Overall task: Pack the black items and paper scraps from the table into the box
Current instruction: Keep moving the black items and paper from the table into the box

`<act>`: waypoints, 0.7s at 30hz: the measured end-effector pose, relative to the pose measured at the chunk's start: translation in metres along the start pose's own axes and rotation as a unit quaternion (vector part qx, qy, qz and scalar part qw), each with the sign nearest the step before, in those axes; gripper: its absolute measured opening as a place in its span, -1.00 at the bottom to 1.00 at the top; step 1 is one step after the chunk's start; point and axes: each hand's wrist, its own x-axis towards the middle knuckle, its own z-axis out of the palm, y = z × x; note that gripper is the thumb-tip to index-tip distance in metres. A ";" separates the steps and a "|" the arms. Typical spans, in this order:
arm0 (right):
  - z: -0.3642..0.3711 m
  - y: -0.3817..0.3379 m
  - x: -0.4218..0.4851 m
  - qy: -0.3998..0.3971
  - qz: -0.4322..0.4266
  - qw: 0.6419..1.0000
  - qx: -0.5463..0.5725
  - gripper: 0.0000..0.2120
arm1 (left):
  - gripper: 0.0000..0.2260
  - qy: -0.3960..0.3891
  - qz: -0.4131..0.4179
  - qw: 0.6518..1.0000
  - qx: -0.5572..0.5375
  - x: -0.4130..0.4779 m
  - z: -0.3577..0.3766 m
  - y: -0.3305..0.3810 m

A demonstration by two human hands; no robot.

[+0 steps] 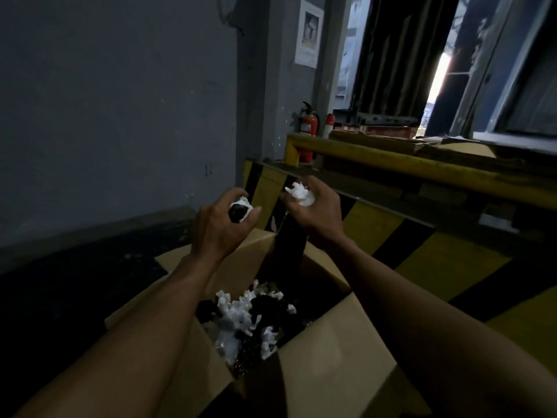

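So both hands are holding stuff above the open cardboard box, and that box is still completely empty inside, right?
Not quite. The head view shows the left hand and right hand holding stuff above the open cardboard box, but the box is not empty: white paper scraps and black items already lie inside.

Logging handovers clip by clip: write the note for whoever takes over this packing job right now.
Left hand: closed on a black item with white paper on it, above the box's far edge.
Right hand: closed on a wad of white paper scraps, also above the far edge.
Box: open, already holding mixed black items and scraps.
Left: drop both handfuls in. The table is out of view, so what remains is unknown.
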 end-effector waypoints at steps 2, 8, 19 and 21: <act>0.014 0.018 0.008 -0.007 0.017 1.000 -0.007 -0.79 | -0.75 -0.011 0.007 1.000 0.005 0.003 0.016 -0.016; 0.068 0.065 0.000 -0.043 0.040 0.998 -0.010 -0.78 | -0.66 -0.057 -0.082 0.992 0.070 -0.016 0.041 -0.068; 0.116 0.140 -0.053 -0.244 0.062 0.968 0.003 -0.65 | -0.66 -0.131 -0.230 0.950 0.166 -0.076 0.060 -0.109; 0.120 0.151 -0.055 -0.257 0.076 0.964 -0.002 -0.67 | -0.67 -0.134 -0.238 0.941 0.199 -0.080 0.065 -0.107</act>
